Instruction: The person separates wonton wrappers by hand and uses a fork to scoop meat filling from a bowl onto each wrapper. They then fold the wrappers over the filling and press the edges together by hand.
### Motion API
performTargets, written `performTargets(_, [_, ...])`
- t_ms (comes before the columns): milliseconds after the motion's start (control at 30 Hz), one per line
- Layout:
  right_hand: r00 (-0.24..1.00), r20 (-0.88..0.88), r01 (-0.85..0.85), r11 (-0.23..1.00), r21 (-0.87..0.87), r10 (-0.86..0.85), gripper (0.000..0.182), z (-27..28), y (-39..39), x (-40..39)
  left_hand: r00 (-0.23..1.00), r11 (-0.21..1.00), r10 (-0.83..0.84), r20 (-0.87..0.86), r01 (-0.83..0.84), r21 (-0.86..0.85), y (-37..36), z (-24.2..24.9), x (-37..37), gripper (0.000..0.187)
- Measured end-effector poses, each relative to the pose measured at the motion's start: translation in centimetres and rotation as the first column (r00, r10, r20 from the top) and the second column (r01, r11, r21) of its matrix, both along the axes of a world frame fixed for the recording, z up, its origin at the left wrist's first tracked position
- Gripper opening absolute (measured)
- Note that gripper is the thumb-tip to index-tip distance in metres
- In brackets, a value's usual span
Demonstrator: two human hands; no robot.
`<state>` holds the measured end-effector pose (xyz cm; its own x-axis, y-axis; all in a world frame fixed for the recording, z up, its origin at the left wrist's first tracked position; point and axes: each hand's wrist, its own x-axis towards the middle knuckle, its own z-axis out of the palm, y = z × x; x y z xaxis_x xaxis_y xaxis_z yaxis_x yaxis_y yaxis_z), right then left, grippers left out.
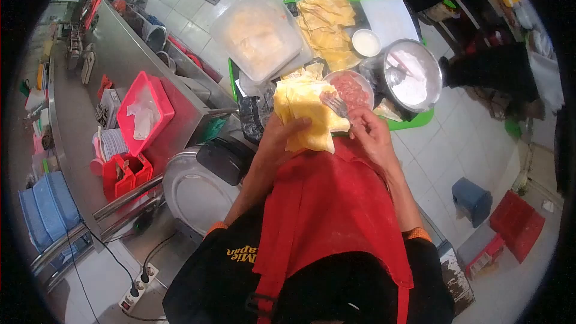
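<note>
Yellow dough sheets (306,111) lie across my left hand (281,141), whose thumb presses on top of them. My right hand (371,133) grips a metal fork (336,105), its tines over the sheets near a bit of pink filling. Just beyond is a bowl of pink minced filling (351,89). More yellow sheets (327,18) lie farther off, beside a small white cup (366,42). A metal bowl of white powder (414,78) stands to the right, a spoon in it. At the back left is a clear plastic container (259,36) with pale contents.
A green tray (417,121) holds these items. On the left, a steel counter (114,30) bears a pink basket (167,111) and a red holder (127,174). A round metal lid (198,189) is near my left forearm. A blue stool (471,201) stands at the right.
</note>
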<state>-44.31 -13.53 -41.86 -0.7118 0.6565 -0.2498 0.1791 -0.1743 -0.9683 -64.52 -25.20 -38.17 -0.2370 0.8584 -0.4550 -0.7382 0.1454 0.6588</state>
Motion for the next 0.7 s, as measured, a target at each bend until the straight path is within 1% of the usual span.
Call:
performTargets(33, [1.000, -0.001, -0.002, 1.000, 0.000, 0.002, 0.017, 0.5, 0.0, -0.1, 1.000, 1.000, -0.005, 0.016, 0.004, 0.029, 0.0, -0.4, -0.1, 0.060])
performTargets(67, [0.997, 0.065, 0.010, 0.952, 0.306, -0.032, 0.016, 1.4, -0.1, -0.2, 0.999, 0.998, -0.011, 0.031, 0.009, 0.060, 0.0, -0.6, -0.2, 0.059])
performTargets(100, [0.990, 0.117, 0.000, 0.812, 0.583, -0.084, 0.015, 2.4, -0.1, -0.4, 1.000, 0.998, -0.010, 0.029, 0.008, 0.062, 0.1, -0.7, -0.1, 0.059])
performTargets(133, [0.990, 0.117, -0.002, 0.811, 0.585, -0.082, 0.015, 3.0, -0.1, -0.4, 1.000, 0.997, 0.008, 0.010, -0.009, 0.082, 0.2, -0.7, 0.1, 0.055])
performTargets(167, [0.984, 0.143, -0.036, 0.682, 0.730, -0.101, 0.020, 3.6, -0.2, -0.4, 1.000, 0.995, 0.026, -0.009, -0.025, 0.101, 0.3, -0.7, 0.2, 0.052])
performTargets(200, [0.978, 0.166, -0.075, 0.528, 0.846, -0.126, 0.025, 4.2, -0.3, -0.4, 1.000, 0.994, 0.027, -0.008, -0.026, 0.102, 0.4, -0.5, 0.3, 0.052])
performTargets(233, [0.978, 0.166, -0.076, 0.528, 0.846, -0.126, 0.025, 5.1, -0.6, -0.6, 0.999, 0.996, 0.033, -0.010, -0.032, 0.077, 0.4, -0.1, 0.4, 0.051])
performTargets(300, [0.954, 0.254, -0.169, 0.418, 0.893, -0.158, 0.035, 6.4, -1.1, -1.0, 0.999, 0.998, 0.039, -0.011, -0.038, 0.056, 0.5, 0.1, 0.5, 0.049])
performTargets(333, [0.954, 0.254, -0.169, 0.417, 0.893, -0.157, 0.035, 6.4, -1.1, -1.0, 0.998, 0.999, 0.029, -0.050, -0.028, 0.034, 0.5, 0.0, 0.5, 0.048])
performTargets(367, [0.961, 0.259, -0.178, 0.496, 0.850, -0.099, 0.040, 6.3, -1.1, -1.0, 0.996, 1.000, 0.018, -0.089, -0.017, 0.011, 0.5, 0.0, 0.5, 0.047])
performTargets(400, [0.965, 0.258, -0.190, 0.570, 0.799, -0.041, 0.045, 6.2, -1.1, -1.0, 0.996, 1.000, 0.018, -0.089, -0.017, 0.013, 0.6, -0.1, 0.6, 0.047])
performTargets(433, [0.965, 0.259, -0.189, 0.570, 0.800, -0.043, 0.045, 6.4, -1.0, -1.0, 0.994, 1.000, 0.001, -0.111, -0.003, -0.013, 0.6, -0.2, 0.8, 0.046])
performTargets(500, [0.927, 0.362, -0.334, 0.663, 0.670, 0.101, 0.052, 7.0, -0.9, -1.0, 0.991, 0.999, -0.020, -0.131, 0.015, -0.037, 0.7, -0.1, 1.0, 0.046])
performTargets(533, [0.927, 0.362, -0.333, 0.663, 0.671, 0.099, 0.052, 7.3, -0.8, -1.0, 0.991, 0.999, -0.026, -0.131, 0.023, -0.022, 0.8, 0.0, 1.1, 0.046])
performTargets(600, [0.893, 0.430, -0.391, 0.699, 0.598, 0.131, 0.054, 8.0, -0.6, -1.1, 0.991, 0.999, -0.032, -0.130, 0.031, -0.007, 0.9, 0.0, 1.1, 0.046])
performTargets(700, [0.885, 0.449, -0.397, 0.699, 0.594, 0.121, 0.056, 8.3, -0.7, -1.2, 0.995, 1.000, -0.015, -0.095, 0.014, -0.017, 1.0, -0.4, 1.1, 0.048])
